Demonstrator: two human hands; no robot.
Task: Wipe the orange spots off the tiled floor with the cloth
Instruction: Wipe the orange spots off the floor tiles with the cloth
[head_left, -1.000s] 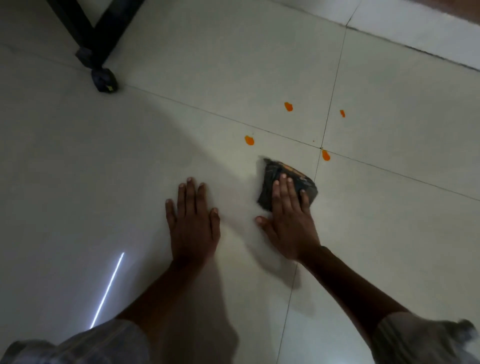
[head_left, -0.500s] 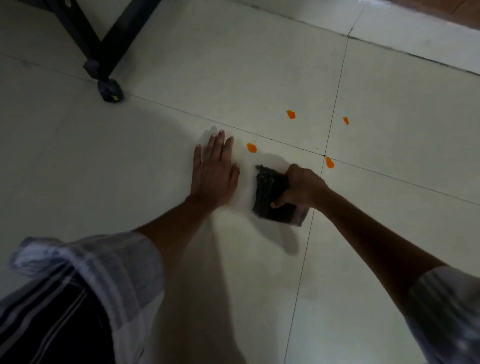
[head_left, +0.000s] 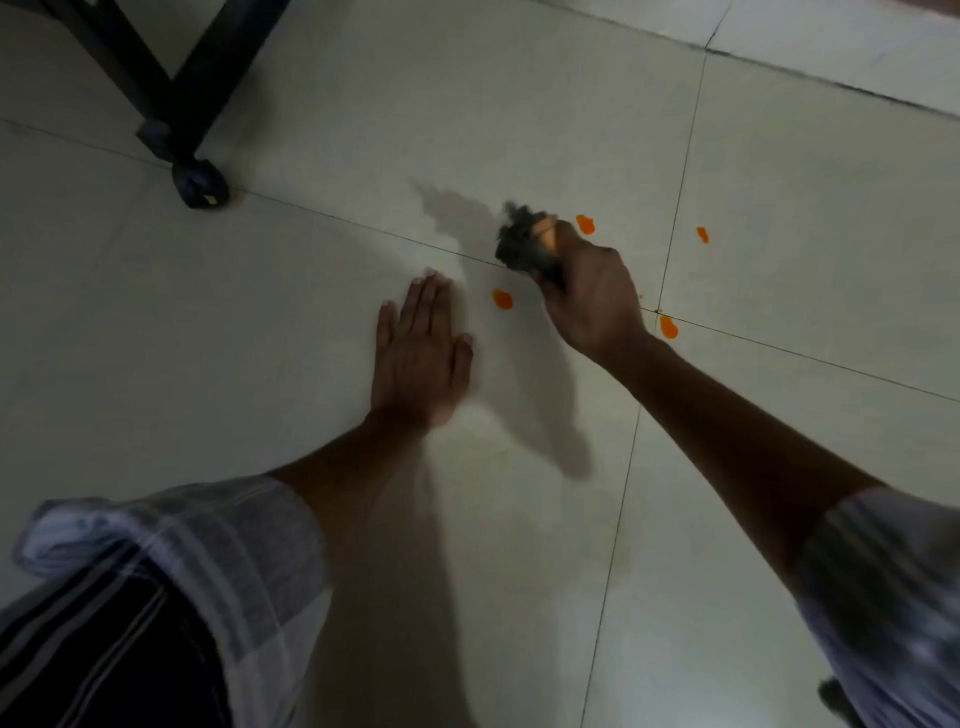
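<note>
**Cloth gripped above the spots**

The dark cloth (head_left: 522, 240) is clamped in the right hand (head_left: 592, 299), protruding past the fingers (head_left: 550, 234), beside one of four orange spots (head_left: 585, 224). The left hand (head_left: 421, 353) is laid flat, fingers together, on the tiled floor (head_left: 311, 312). A furniture leg (head_left: 200, 179) stands well apart at the upper left.

Dim, murky wide-angle view.
Motion blur smears the cloth (head_left: 524, 241); soft shadows fall across the tiled floor (head_left: 311, 322).
</note>
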